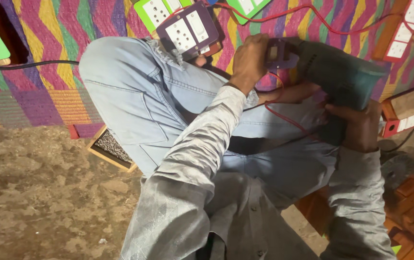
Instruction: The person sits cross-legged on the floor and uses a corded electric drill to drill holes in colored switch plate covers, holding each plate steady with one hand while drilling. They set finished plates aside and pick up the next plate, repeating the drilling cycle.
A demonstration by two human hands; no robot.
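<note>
One head-worn view looks steeply down, close over the lap point(178, 110).

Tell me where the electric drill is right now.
In the head view, the dark green drill sits at upper right, gripped by the right hand, its nose against the small purple switch plate held by the left hand.

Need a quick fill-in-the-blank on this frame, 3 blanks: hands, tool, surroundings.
1. The right hand grips a dark green power ____.
2. The left hand holds a small ____-coloured switch plate against the tool.
3. The small wooden box of screws rests on the ground beside the person's ____ jeans.

Missing words: drill; purple; blue
</note>
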